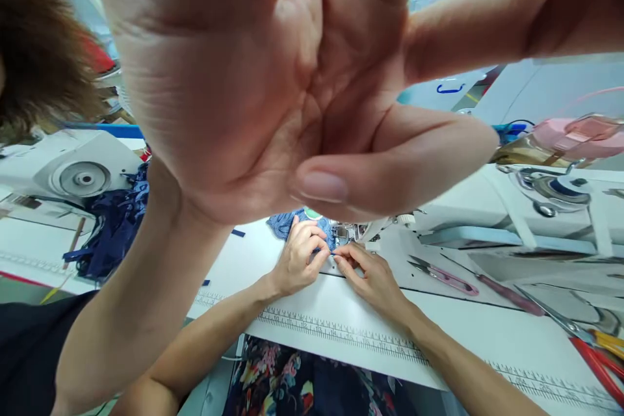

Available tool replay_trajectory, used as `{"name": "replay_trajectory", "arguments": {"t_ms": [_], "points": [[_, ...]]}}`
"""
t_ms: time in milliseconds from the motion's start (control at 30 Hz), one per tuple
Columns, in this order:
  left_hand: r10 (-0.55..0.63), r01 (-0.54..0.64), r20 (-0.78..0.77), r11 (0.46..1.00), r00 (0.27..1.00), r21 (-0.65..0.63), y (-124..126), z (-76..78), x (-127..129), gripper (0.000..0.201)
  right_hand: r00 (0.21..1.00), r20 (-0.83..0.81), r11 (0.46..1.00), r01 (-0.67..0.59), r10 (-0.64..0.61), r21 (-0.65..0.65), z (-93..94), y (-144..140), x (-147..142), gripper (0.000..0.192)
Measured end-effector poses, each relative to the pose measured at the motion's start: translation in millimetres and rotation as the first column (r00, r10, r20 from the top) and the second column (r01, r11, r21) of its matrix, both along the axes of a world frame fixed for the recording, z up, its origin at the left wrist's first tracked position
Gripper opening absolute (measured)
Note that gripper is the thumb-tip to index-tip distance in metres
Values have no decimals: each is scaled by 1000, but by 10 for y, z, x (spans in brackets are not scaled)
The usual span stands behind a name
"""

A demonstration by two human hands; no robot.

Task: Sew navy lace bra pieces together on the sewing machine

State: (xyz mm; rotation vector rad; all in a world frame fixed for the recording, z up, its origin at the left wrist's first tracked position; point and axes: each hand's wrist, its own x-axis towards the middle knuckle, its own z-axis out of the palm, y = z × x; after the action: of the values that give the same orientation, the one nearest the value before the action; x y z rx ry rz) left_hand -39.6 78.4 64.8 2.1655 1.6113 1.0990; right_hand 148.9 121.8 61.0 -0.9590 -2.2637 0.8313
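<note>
My left hand [301, 256] is closed in a pinch in front of the sewing machine's needle area, its raised fingers resting by a bunch of blue fabric [283, 225]. Thumb and forefinger of my right hand [369, 273] pinch close beside it. A small dark blue fabric strip [333, 254] shows between the fingertips of both hands, just in front of the metal presser foot [341, 233]. Most of the sewing machine [468, 208] lies to the right, its upper part partly hidden by another person's hand.
Another person's large hand [234, 97] reaches across close to the camera, from the left. Thread snips [446, 276], an awl-like tool [507, 292] and red-handled scissors [597, 364] lie right. A ruler tape [336, 333] runs along the table edge. Another machine [73, 166] with navy fabric [114, 227] stands left.
</note>
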Motion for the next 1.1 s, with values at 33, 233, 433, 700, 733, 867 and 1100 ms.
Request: {"name": "replay_trajectory", "arguments": {"t_ms": [33, 233, 433, 700, 733, 867, 1100], "points": [[-5, 5, 5, 1000, 1000, 5, -4, -1, 2, 12, 1000, -4, 1000, -2, 2, -2, 11, -2, -3, 16], [-18, 18, -20, 1000, 1000, -14, -19, 2, 5, 13, 999, -46, 1000, 16, -16, 4, 13, -23, 3, 18], [4, -6, -44, 1000, 999, -26, -9, -14, 8, 11, 998, -45, 999, 43, -43, -2, -33, -28, 19, 21], [18, -18, -27, 1000, 999, -19, 2, -13, -2, 15, 996, -53, 998, 67, -68, -11, 23, -32, 21, 15], [14, -14, -28, 1000, 1000, -17, 4, -10, -1, 15, 996, -58, 998, 69, -69, -9, 18, -30, 22, 16], [6, -7, -39, 1000, 999, -25, 5, 5, 8, 13, 995, -84, 998, 58, -58, -3, -27, -24, 19, 17], [-2, 2, -58, 1000, 998, -8, 7, 8, 18, 15, 996, -78, 999, 47, -49, -21, -33, -22, 18, 15]]}}
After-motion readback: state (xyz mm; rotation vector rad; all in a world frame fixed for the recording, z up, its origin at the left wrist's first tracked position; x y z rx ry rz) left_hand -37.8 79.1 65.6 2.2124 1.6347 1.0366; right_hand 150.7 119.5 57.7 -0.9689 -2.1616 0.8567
